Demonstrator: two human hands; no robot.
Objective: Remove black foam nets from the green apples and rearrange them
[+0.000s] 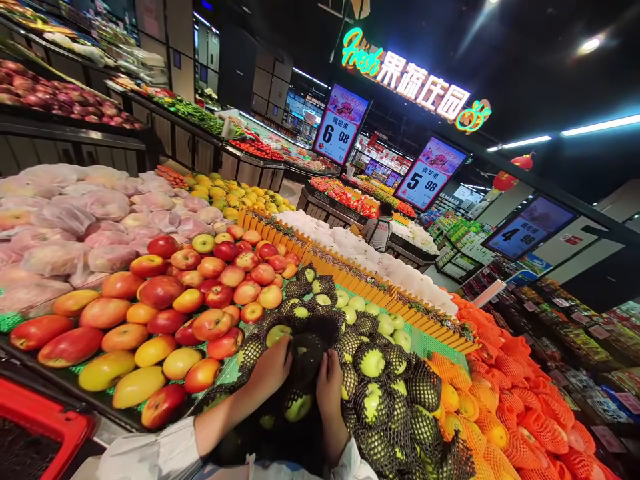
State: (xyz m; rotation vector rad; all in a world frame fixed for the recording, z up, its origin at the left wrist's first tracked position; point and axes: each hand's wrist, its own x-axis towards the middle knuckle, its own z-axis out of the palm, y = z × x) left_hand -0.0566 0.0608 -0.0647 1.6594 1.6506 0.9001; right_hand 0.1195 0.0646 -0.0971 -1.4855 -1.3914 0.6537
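Observation:
Between my two hands is a black foam fruit net, dark enough that I cannot make out what is inside it. My left hand is closed on its left side, next to a green apple in a net. On the other side, my right hand grips the net with bent fingers and the thumb up. Green apples in black nets lie heaped around both hands, and one netted green apple shows below, between my wrists.
Red and yellow apples are piled at the left, before bagged fruit. Orange-netted fruit lies at the right. A low orange fence divider runs behind the apples. A red basket rim stands at lower left. A person is farther off.

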